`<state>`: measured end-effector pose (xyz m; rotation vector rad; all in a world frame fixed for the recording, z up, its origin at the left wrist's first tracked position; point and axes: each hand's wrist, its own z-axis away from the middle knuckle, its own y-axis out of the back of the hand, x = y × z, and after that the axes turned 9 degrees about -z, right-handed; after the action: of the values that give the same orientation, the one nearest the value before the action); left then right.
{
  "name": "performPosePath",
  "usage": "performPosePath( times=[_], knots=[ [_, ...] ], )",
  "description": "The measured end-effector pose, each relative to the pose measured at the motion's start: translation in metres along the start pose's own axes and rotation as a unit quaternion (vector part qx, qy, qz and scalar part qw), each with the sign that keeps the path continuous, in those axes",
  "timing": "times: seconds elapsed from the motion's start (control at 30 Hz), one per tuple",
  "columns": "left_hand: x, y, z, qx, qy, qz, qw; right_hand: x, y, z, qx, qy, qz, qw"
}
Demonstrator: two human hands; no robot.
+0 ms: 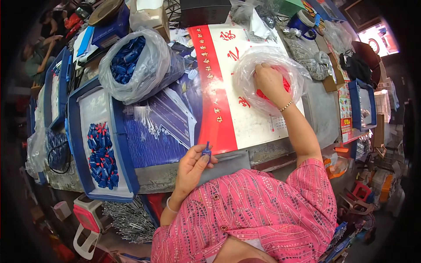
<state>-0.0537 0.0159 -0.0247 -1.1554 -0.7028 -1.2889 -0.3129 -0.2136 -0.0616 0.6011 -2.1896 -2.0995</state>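
Between the thumb and fingers of my left hand [193,164] is a small blue plastic piece [206,151] with a narrow tip pointing up, held just past the table's near edge. My right hand [271,83] reaches into an open clear plastic bag [245,90]. Its fingers are bent down among small red pieces [286,84], and the fingertips are hidden, so what they pinch cannot be made out. Left of the middle, another clear bag [153,81] lies open, full of blue pieces [128,60]. A blue-rimmed tray [133,175] on the left holds a pile of blue-and-red pieces [103,155].
Printed sheets [219,109] cover the table under the bags. A black box [205,12], a blue mug [302,24] and a tied grey bag [313,61] stand at the back. More blue trays [362,105] lie to either side. A red-and-white stool [86,218] is at lower left.
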Motion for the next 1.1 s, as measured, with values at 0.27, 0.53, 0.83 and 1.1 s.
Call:
performPosePath(
  times=[0.27,0.53,0.83,1.1],
  knots=[
    [-0.002,0.004,-0.009,-0.012,0.016,-0.011,1.000,-0.028,0.041,0.064,0.022,-0.103,-0.492,0.864],
    [0.004,-0.001,-0.015,-0.048,0.007,0.007,0.999,-0.091,0.017,0.109,-0.279,-0.190,-0.886,0.319],
    [0.004,0.000,-0.008,0.014,-0.042,0.096,0.994,-0.131,0.009,0.113,-0.303,-0.203,-0.854,0.371],
    [0.007,0.000,-0.008,0.093,-0.006,-0.092,0.991,-0.150,0.019,0.121,-0.228,-0.080,-0.770,0.591]
  ],
)
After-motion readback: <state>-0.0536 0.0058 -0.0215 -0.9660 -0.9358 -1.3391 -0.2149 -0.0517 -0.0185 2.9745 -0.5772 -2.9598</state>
